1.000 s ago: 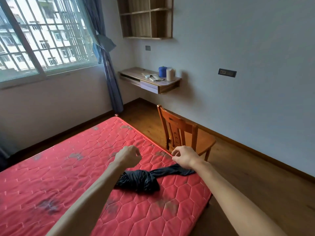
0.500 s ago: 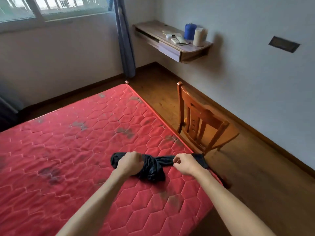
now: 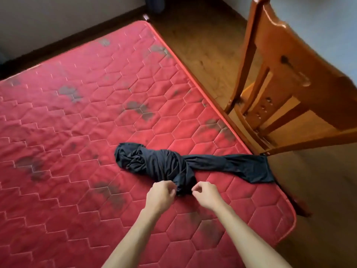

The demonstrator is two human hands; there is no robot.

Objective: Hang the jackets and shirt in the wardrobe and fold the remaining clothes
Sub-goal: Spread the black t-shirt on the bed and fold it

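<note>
A black garment (image 3: 166, 165) lies bunched and twisted on the red quilted mattress (image 3: 77, 117). One long end of it stretches right and hangs over the mattress edge. My left hand (image 3: 160, 195) and my right hand (image 3: 207, 195) sit side by side at the garment's near tip. The curled fingers of each hand pinch the cloth there. No wardrobe, jackets or shirt are in view.
A wooden chair (image 3: 286, 78) stands close against the mattress's right edge on the wooden floor (image 3: 202, 39). A wall with a dark skirting board runs along the far side of the mattress.
The view has tilted down onto the mattress. My hands have left the garment's middle and come together at its near tip. The garment now lies more stretched out to the right.
</note>
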